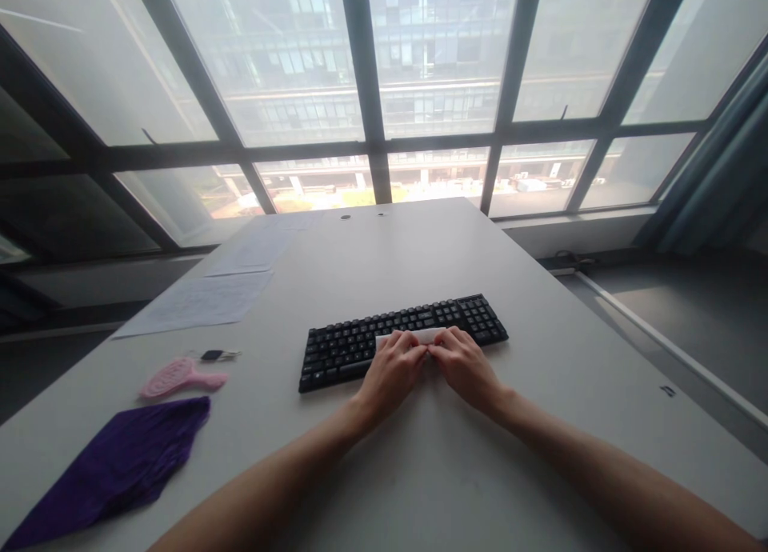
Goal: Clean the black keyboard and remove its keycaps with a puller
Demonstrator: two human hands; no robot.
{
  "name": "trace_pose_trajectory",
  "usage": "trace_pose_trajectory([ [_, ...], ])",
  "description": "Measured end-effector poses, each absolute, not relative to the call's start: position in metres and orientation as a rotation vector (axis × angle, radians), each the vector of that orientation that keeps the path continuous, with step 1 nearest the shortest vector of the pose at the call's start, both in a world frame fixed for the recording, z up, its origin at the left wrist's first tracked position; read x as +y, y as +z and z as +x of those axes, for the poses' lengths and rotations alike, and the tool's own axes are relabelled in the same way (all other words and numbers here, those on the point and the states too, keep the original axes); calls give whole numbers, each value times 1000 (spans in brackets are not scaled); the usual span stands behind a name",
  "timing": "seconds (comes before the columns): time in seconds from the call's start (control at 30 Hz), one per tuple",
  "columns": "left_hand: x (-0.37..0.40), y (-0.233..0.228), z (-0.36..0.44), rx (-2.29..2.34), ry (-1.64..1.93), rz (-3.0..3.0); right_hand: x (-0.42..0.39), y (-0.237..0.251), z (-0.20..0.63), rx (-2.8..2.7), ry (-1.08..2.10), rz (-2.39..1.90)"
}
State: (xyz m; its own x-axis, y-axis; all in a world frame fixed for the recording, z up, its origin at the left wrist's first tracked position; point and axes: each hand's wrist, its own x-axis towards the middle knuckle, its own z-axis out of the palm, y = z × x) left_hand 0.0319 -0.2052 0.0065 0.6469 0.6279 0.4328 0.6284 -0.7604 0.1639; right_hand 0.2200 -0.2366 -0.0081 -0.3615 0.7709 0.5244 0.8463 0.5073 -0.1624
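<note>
One broad wall of dark-framed glass panes point(432, 56) rises beyond the hands, with a pale building showing through it. Below it, a long, smooth white table point(372, 256) stretches away from the hands and spreads to both sides of them. Well off to the right of the hands hangs a blue-grey fabric curtain point(708, 160). Ahead and to the left of them, thin white paper sheets point(192, 300) lie flat along the table's edge. A black rectangular keyboard point(342, 348) sits slantwise just past the hands, reaching out on either side of them. Nearer the person, well left of the hands, a deep purple cloth point(120, 464) lies spread. Both the left hand point(393, 368) and the right hand point(465, 364) are drawn close together, fingers curled narrowly on a flat white strip point(429, 335), which lies across the keyboard's near part; whether the fingertips touch each other I cannot tell. Beyond the cloth, left of the hands, is a pink oval-headed brush point(171, 378), with a small black clip-like object point(211, 355) just behind it.
</note>
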Motion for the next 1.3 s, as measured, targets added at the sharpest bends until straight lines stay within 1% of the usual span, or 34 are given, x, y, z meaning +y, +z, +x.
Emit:
trace_pose_trajectory([
  [0.33,-214,12,37,-1224,-647,-2738,-239,-8,217,-2245,-144,-1282],
  [0.6,-212,7,31,-1178,-728,-2751,-241,-10,215,-2249,-208,-1298],
  [0.93,-208,6,33,-1191,-757,-2763,-236,-11,217,-2260,-169,-1239],
  [1.3,-212,4,34,-1224,-755,-2752,-237,-13,217,-2223,-138,-1284],
])
